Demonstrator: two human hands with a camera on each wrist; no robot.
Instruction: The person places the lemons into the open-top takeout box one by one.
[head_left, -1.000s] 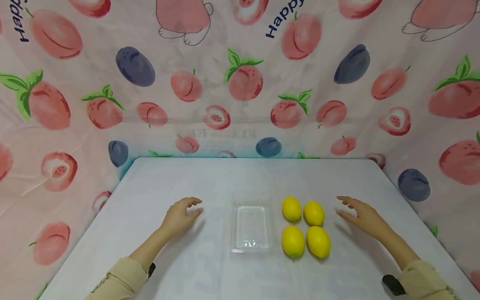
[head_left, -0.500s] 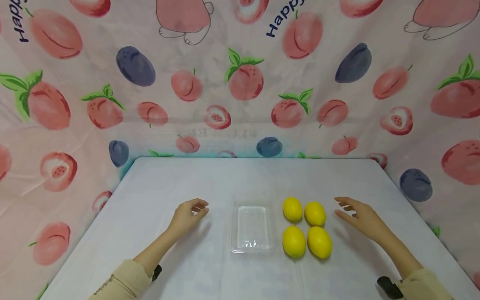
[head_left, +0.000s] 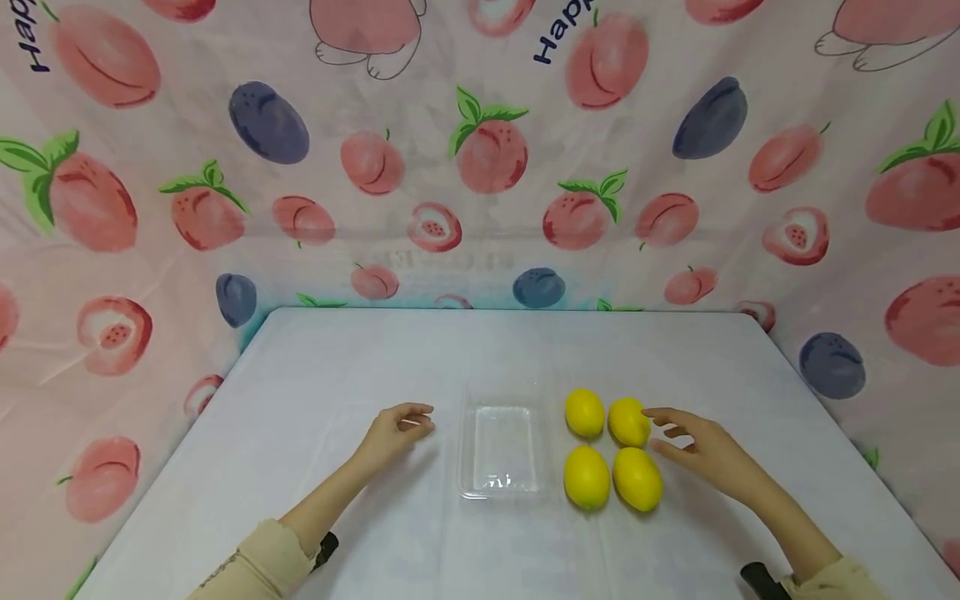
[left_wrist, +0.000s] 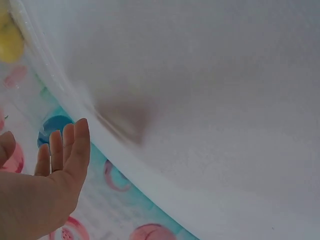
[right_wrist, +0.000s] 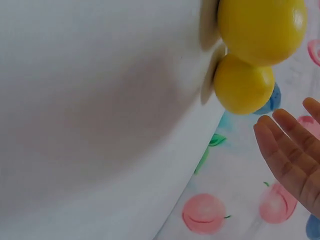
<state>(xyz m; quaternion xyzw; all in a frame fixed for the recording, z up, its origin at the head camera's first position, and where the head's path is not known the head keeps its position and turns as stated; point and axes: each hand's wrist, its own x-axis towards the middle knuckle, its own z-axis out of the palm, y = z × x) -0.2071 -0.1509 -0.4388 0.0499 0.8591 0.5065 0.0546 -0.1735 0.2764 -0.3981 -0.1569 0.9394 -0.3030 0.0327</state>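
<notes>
Several yellow lemons stand grouped on the white table, among them a far-right lemon (head_left: 629, 422), a near-right lemon (head_left: 637, 479), a far-left lemon (head_left: 584, 413) and a near-left lemon (head_left: 587, 477). To their left lies a clear plastic box (head_left: 467, 454). The right hand (head_left: 701, 450) hovers beside the far-right lemon, fingers loosely bent and nothing held; whether a fingertip touches it I cannot tell. In the right wrist view a lemon (right_wrist: 243, 84) shows past the right hand (right_wrist: 295, 150). The left hand (head_left: 393, 433), holding nothing, hovers left of the box; its fingers (left_wrist: 75, 150) look relaxed.
The white tabletop (head_left: 510, 350) reaches back to a fruit-print cloth (head_left: 322, 167), which hangs behind and along both sides. A dark band (head_left: 325, 550) sits at the left wrist and another dark piece (head_left: 763, 581) at the right.
The right hand has moved left, up to the far-right lemon. The left hand has moved right, closer to the plastic box. The lemons and box keep their places on the table.
</notes>
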